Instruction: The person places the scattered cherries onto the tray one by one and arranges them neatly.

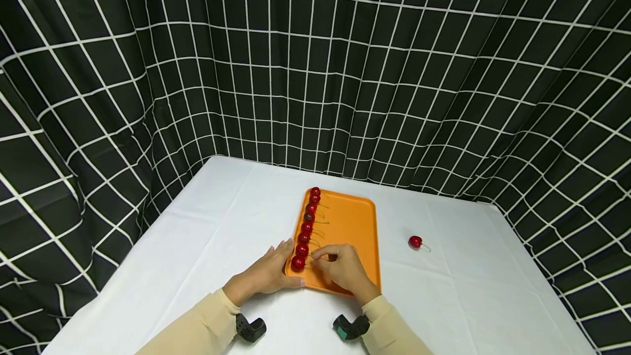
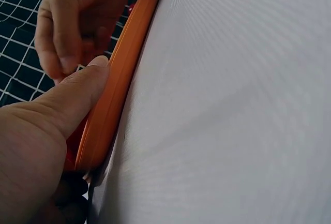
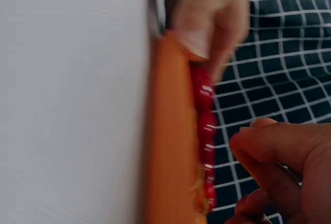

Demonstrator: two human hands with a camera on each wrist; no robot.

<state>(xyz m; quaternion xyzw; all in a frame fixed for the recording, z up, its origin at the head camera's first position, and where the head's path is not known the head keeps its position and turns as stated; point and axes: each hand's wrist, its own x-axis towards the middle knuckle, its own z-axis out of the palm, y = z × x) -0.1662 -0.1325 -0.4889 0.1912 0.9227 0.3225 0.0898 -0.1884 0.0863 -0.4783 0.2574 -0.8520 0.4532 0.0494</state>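
Observation:
A row of several red cherries (image 1: 304, 238) runs along the left side of an orange tray (image 1: 352, 234), most of their stems pointing right. My left hand (image 1: 268, 270) rests against the tray's near left corner, fingers along the left edge and thumb along the front rim. In the left wrist view its thumb (image 2: 77, 94) lies over the rim. My right hand (image 1: 342, 270) is over the tray, its thumb and index fingertips pinched together at a stem of the nearest cherries. In the right wrist view, those fingertips (image 3: 243, 141) meet beside the row; the stem itself hardly shows.
One more cherry (image 1: 415, 242) with its stem lies on the white tablecloth (image 1: 458, 267), right of the tray. A black curtain with a white grid (image 1: 296, 70) hangs behind the table and on both sides. Black devices (image 1: 351, 326) are worn at both wrists.

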